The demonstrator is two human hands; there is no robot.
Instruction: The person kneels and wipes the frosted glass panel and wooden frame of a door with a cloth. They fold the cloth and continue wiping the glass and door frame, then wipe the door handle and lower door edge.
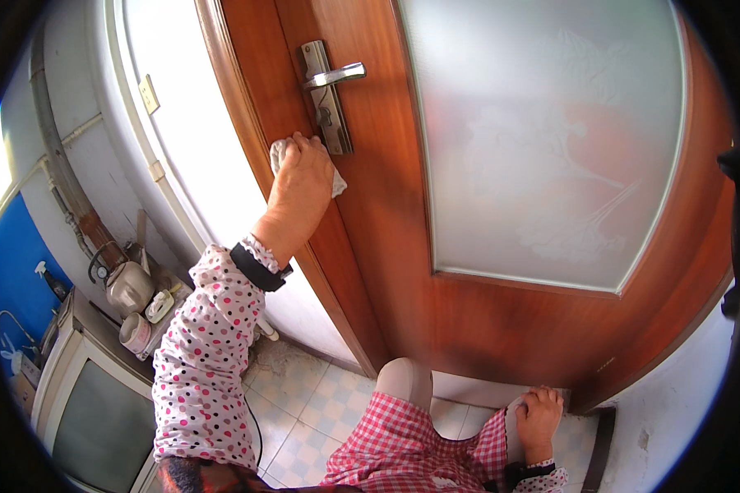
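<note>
My left hand (pixel 302 182) is closed on a pale cloth (pixel 339 182), which it presses against the edge of a brown wooden door (pixel 370 205). Just above and right of the hand is the door's metal lock plate (pixel 330 123) with a silver lever handle (pixel 337 75). A frosted glass pane (pixel 551 148) fills much of the door. Down at the lower right, my right hand (pixel 539 416) rests on my knee beside a red checked apron (pixel 403 435), its fingers laid out with nothing seen in them.
On the left, a kettle (pixel 130 287) and a small pot (pixel 136 331) stand on a counter above a glass-fronted cabinet (pixel 103 411). A wall switch (pixel 148 94) and pipes run along the white wall. Checked floor tiles (pixel 337 411) lie below; a white wall (pixel 666 411) borders the right.
</note>
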